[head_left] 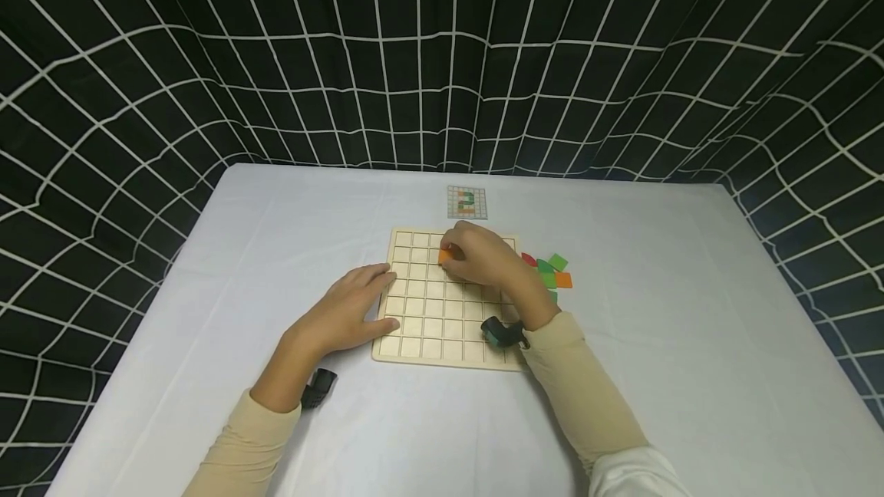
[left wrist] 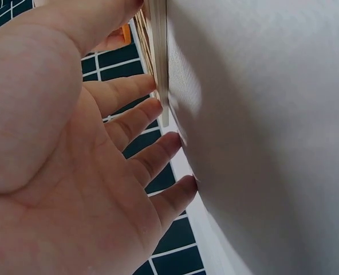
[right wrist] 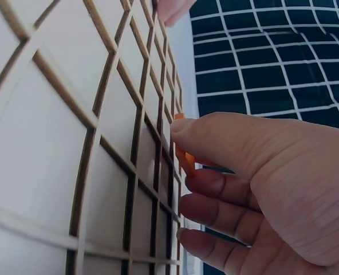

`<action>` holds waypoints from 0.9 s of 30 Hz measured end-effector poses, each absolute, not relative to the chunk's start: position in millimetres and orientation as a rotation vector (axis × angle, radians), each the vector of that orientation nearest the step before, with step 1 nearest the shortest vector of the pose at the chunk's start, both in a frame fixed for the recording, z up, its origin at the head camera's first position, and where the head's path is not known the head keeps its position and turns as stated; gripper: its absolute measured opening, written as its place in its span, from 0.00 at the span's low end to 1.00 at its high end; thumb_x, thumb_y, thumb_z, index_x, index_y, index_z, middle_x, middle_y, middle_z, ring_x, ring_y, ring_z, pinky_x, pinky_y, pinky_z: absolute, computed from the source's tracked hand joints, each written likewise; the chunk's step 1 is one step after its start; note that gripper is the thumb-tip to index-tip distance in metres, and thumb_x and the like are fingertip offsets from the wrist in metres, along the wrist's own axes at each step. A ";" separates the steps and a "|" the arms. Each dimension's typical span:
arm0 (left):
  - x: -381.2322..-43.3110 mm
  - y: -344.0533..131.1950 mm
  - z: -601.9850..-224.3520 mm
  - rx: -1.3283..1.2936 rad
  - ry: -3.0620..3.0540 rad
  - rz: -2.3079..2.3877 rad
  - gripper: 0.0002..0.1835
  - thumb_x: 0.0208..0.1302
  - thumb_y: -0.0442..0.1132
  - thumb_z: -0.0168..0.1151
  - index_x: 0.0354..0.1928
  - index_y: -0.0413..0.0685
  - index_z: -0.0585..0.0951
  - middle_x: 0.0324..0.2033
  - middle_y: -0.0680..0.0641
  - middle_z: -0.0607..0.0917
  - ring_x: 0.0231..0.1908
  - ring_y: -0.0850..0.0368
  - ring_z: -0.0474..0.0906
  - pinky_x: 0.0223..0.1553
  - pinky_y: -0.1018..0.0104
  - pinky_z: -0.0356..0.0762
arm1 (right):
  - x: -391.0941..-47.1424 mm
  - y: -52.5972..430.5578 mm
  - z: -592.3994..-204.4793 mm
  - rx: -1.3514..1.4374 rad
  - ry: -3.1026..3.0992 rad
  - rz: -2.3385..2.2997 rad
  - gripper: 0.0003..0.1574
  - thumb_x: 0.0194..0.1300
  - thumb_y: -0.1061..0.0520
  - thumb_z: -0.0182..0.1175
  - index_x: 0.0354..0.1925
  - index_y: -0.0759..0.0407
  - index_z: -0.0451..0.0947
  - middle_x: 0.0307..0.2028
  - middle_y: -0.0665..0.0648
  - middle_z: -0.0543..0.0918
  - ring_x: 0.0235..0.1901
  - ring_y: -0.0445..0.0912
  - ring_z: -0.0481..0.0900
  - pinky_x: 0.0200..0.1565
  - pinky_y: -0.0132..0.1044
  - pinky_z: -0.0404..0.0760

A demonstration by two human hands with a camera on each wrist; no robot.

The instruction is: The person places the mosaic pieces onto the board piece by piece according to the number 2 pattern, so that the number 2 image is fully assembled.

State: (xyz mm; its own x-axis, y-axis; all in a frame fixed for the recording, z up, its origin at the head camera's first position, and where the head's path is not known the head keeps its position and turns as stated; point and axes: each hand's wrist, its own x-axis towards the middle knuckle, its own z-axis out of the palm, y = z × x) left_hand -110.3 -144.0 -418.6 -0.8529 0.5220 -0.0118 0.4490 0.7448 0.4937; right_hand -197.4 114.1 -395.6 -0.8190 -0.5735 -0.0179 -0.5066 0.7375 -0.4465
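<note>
My left hand (head_left: 343, 313) lies spread at the wooden grid board (head_left: 433, 328); my right hand (head_left: 481, 251) pinches an orange piece (head_left: 444, 257).
With my left thumb on its pale grooved squares, I touch the board's left edge. Over the board's far middle, the thin, flat piece tilts slightly from its surface; fingers cover much of it, so I can't tell its long axis. Right of the board lie flat loose pieces (head_left: 548, 280), green, red and orange, some curved-edged.

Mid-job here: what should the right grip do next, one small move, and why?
Probably ease the orange piece down onto the gridded board: the right grip pinches it close to the cells, while the left grip touches the board's left edge, likely enough to steady it.
</note>
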 end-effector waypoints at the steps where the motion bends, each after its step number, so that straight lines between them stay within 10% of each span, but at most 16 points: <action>1: -110.3 -144.1 -418.5 0.785 2.797 0.728 0.41 0.64 0.50 0.69 0.72 0.36 0.67 0.71 0.36 0.65 0.71 0.37 0.58 0.69 0.40 0.57 | -198.0 112.7 -395.6 -0.877 2.781 -0.645 0.12 0.63 0.58 0.68 0.45 0.61 0.84 0.34 0.53 0.77 0.34 0.47 0.72 0.39 0.38 0.75; 27: -110.8 -142.6 -417.8 0.758 2.793 0.705 0.41 0.64 0.51 0.69 0.72 0.37 0.66 0.72 0.37 0.64 0.72 0.38 0.57 0.70 0.41 0.55 | -204.8 100.8 -408.4 -0.847 2.783 -0.693 0.12 0.66 0.59 0.66 0.46 0.62 0.85 0.37 0.53 0.78 0.35 0.47 0.73 0.40 0.38 0.77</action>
State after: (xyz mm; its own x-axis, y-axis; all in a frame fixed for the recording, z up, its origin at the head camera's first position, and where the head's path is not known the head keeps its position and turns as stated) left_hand -110.8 -142.6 -417.8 -0.8580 0.5126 -0.0321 0.4359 0.7598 0.4823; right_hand -204.8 100.8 -408.4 -0.8290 -0.5591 -0.0099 -0.4893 0.7338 -0.4714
